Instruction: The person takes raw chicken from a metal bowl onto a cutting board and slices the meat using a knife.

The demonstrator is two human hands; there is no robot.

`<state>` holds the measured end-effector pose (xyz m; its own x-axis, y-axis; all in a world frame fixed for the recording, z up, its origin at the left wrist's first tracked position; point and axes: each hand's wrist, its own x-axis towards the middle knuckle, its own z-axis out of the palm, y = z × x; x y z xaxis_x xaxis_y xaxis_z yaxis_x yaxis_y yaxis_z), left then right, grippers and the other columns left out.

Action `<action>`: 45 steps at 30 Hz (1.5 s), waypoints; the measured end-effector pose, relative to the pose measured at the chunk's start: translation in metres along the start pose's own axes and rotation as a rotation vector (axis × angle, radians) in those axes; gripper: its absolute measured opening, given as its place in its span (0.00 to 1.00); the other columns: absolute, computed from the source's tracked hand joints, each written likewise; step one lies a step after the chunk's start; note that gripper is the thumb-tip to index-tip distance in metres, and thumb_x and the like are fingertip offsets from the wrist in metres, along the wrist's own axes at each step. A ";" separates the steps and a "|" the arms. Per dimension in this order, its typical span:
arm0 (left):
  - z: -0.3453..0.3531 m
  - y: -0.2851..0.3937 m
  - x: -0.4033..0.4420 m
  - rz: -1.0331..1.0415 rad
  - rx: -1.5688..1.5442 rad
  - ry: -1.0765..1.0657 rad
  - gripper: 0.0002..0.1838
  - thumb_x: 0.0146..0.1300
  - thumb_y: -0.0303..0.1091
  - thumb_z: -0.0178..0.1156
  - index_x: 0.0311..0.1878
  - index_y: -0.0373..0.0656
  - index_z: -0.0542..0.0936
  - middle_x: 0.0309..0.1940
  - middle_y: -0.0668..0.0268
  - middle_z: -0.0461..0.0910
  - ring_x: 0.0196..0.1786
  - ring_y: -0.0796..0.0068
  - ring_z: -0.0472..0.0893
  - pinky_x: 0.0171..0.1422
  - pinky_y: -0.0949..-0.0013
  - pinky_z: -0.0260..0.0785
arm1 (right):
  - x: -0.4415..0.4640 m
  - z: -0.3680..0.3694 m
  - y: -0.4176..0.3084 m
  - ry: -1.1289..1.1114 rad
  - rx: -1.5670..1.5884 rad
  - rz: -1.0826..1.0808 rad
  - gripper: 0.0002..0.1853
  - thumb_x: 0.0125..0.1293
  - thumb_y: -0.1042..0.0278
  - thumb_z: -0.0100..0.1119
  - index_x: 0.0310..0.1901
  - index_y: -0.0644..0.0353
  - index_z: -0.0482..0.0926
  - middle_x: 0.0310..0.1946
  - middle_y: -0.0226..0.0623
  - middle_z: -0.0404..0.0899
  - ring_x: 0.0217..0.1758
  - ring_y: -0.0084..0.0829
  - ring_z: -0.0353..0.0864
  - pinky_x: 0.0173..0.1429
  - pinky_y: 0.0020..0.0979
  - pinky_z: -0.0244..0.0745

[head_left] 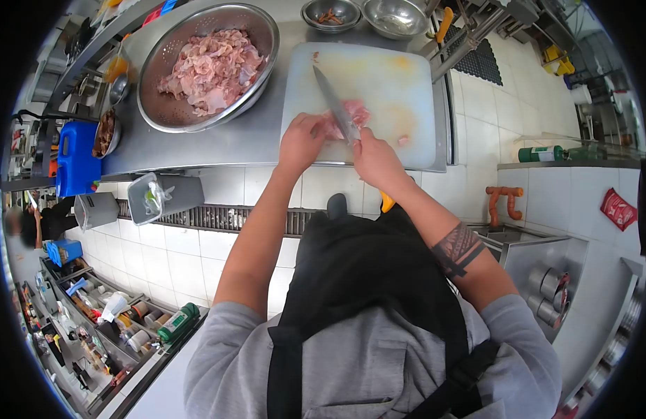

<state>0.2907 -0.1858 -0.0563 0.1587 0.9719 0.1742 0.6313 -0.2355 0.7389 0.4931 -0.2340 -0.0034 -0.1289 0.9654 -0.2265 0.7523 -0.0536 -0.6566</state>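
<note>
A white cutting board (361,70) with yellowish stains lies on the steel counter. On it, a knife (331,96) points away from me and to the left, its blade over a piece of raw meat (355,112). My right hand (373,159) is closed round the knife's handle. Fingers bent, my left hand (303,140) holds the near left side of the meat, beside the blade. A small meat scrap (404,140) lies to the right on the board. Left of the board, a large steel colander (149,91) holds a heap of cut raw meat (214,66).
Two metal bowls (396,31) (330,26) stand behind the board. A blue jug (78,157) is at the left. Grey bins (186,197) stand below the counter's front edge (218,167). A person (47,220) is at the far left.
</note>
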 end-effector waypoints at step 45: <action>0.033 0.003 0.038 0.297 0.228 0.277 0.13 0.64 0.40 0.71 0.37 0.38 0.87 0.42 0.55 0.86 0.50 0.51 0.83 0.58 0.54 0.75 | -0.160 -0.114 0.067 -0.001 -0.027 0.233 0.14 0.83 0.58 0.53 0.53 0.63 0.71 0.32 0.64 0.84 0.40 0.69 0.83 0.46 0.63 0.75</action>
<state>0.3235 -0.1494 -0.0689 0.1683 0.8201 0.5470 0.7446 -0.4693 0.4746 0.6376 -0.3635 0.0707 0.0497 0.9275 -0.3705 0.7791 -0.2681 -0.5667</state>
